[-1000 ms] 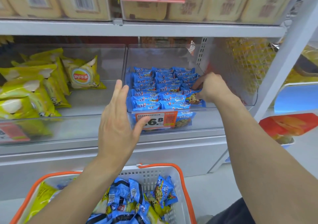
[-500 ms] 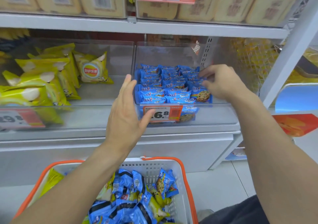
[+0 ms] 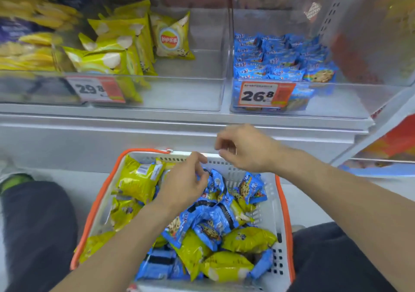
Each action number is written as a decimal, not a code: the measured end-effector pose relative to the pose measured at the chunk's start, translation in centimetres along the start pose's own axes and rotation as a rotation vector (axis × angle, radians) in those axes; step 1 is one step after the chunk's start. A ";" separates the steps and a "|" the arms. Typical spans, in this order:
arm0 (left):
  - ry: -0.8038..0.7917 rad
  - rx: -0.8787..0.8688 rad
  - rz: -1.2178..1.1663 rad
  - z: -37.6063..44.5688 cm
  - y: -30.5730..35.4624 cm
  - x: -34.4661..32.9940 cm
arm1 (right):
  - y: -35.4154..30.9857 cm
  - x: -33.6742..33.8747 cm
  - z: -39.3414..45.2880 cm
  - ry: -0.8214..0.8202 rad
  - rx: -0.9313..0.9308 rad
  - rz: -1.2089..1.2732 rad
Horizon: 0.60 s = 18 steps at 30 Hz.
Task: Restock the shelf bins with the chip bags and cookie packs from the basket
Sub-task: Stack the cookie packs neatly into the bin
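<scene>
one basket (image 3: 283, 206), two clear shelf bins (image 3: 179, 94), two price tags (image 3: 266, 94), two hands (image 3: 184, 184)

Pale grey metal shelf (image 3: 179, 121) running across the view, with a plain grey panel (image 3: 112, 141) below it down to a light, smooth floor (image 3: 314, 202). White perforated upright (image 3: 332, 11) at the right rear. Orange-and-white price tags (image 3: 266, 94) clipped at the shelf front, reading 26.8 and 29.8. Red and orange display (image 3: 395, 141) off to the right, blurred. Even, bright indoor light, soft glare on clear plastic.
</scene>
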<state>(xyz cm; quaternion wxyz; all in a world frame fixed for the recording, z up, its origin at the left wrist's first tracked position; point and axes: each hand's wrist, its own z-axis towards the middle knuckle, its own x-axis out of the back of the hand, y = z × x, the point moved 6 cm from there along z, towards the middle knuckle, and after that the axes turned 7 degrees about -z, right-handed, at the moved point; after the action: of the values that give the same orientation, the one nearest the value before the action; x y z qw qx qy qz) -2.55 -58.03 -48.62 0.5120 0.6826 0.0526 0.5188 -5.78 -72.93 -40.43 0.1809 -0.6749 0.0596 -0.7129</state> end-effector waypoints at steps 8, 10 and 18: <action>-0.329 0.246 0.332 -8.0 -8.9 -4.6 | 1.5 -16.9 -5.2 -0.676 -0.229 -0.134; -0.305 0.264 0.311 -8.8 -9.9 -5.0 | 2.2 -18.3 -6.1 -0.697 -0.311 -0.126; -0.164 0.233 0.271 -9.8 -10.8 -6.5 | 2.3 -22.4 -8.7 -0.458 -0.782 0.206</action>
<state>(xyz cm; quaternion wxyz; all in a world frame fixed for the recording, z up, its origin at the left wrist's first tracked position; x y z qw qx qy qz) -8.01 -50.56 -61.61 0.3573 0.7781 -0.0218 0.5161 -13.38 -68.87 -62.92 -0.0086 -0.8231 0.3492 -0.4479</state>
